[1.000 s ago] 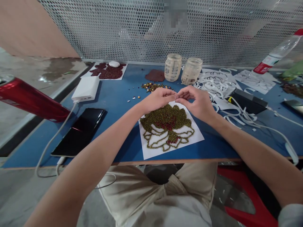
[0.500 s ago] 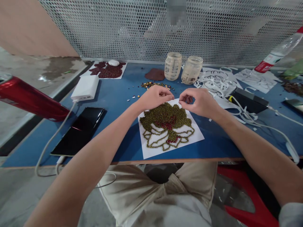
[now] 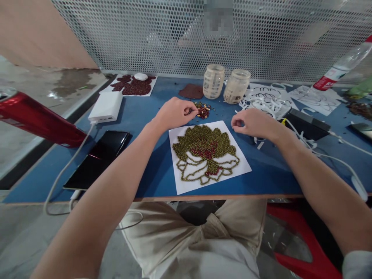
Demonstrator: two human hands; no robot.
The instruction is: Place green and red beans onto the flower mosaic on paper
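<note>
My left hand (image 3: 176,112) is pinched closed at the left edge of a small pile of mixed beans (image 3: 204,110). Whatever its fingertips hold, if anything, is too small to see. To the right of the pile, my right hand (image 3: 252,123) hovers with thumb and forefinger pressed together in a ring; its pinch also shows nothing I can name. Between my forearms lies a white sheet (image 3: 186,188) bearing a flower picture (image 3: 203,141) made of green beans with red beans at its centre. Several lower petals are bean outlines around bare paper.
Two jars (image 3: 213,81) stand behind the beans, beside a brown patch (image 3: 191,91). Left are a red bottle (image 3: 43,118), a power bank (image 3: 106,107) and a phone (image 3: 99,159). Right are paper strips (image 3: 264,104), a black box (image 3: 308,123), cables and a plastic bottle (image 3: 334,73).
Both hands have left the sheet's top edge and moved apart. My left hand went left and up to the bean pile; my right hand shifted right.
</note>
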